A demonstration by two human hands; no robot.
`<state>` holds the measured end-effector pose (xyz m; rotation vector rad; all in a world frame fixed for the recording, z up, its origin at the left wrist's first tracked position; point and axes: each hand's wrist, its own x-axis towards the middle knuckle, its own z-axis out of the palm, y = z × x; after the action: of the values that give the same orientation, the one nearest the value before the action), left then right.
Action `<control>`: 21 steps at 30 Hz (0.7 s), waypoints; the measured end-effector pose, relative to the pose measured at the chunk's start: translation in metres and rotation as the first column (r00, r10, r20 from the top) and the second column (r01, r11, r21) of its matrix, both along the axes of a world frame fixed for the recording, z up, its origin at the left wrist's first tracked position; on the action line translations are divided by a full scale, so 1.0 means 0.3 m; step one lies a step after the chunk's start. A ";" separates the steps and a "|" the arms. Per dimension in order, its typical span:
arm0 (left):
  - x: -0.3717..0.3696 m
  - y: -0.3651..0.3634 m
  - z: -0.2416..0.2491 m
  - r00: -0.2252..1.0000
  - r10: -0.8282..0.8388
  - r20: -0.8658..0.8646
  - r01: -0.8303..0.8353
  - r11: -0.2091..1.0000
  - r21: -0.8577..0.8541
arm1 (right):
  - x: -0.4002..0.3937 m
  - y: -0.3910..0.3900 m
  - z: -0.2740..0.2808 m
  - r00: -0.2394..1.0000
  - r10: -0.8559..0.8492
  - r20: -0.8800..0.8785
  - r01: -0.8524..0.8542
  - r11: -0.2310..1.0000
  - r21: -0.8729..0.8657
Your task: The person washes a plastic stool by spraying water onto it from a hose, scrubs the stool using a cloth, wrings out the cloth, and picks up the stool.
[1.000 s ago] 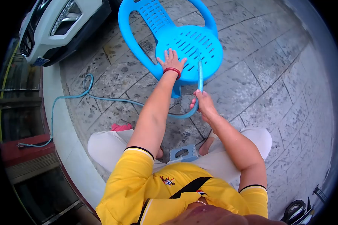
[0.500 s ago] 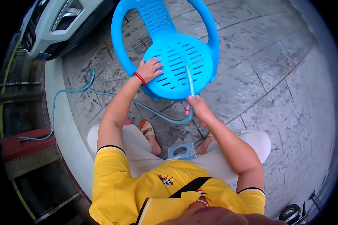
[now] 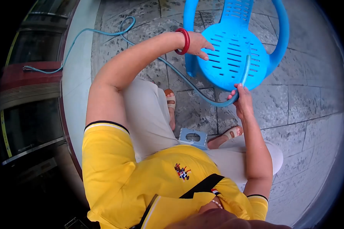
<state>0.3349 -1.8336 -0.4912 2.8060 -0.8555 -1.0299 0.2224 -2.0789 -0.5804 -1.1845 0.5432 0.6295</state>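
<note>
Chair back (image 3: 237, 8) cut off, right hand (image 3: 242, 100) pinching hose (image 3: 247, 68), left hand (image 3: 198, 44) spread, palm hidden

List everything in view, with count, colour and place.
Chair: one, blue, top right
Hose: one, blue-green, from the left ledge to over the seat
Stool: one, light blue, between the feet
Ledge: one, dark red, left
Paving: grey, underfoot
Bangle: one, red, left wrist
Sandals: two, beige, on the feet
Shirt: one, yellow, worn
Trousers: pale, worn
Strap: one, black, across the shirt
Left hand: at the seat's left edge
Right hand: holding the hose
</note>
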 end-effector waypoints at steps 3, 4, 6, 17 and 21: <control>-0.107 0.407 0.051 0.936 0.314 0.160 -0.281 0.938 -0.202 | -0.007 0.037 -0.005 0.999 -0.019 0.036 0.019 1.000 -0.003; -0.170 0.539 0.039 0.834 0.522 0.178 -0.436 0.822 -0.365 | -0.008 0.046 -0.007 0.999 -0.016 0.033 0.016 1.000 0.004; -0.343 0.778 -0.062 0.578 0.812 0.083 -0.651 0.520 -0.554 | -0.016 0.063 -0.009 0.999 0.025 0.038 -0.025 1.000 0.006; -1.077 0.850 -0.928 -0.295 0.955 -0.037 -0.918 -0.294 -0.265 | -0.030 0.088 -0.051 0.994 -0.024 0.108 0.034 0.995 -0.091; -0.929 0.725 -1.012 -0.051 0.999 0.010 -0.995 -0.050 -0.088 | -0.042 0.134 -0.015 0.990 -0.070 0.125 0.086 0.988 -0.130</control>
<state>0.0561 -1.6163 -0.7949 2.2464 1.2284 -0.4782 0.2100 -2.0389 -0.5848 -1.3135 0.5341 0.4567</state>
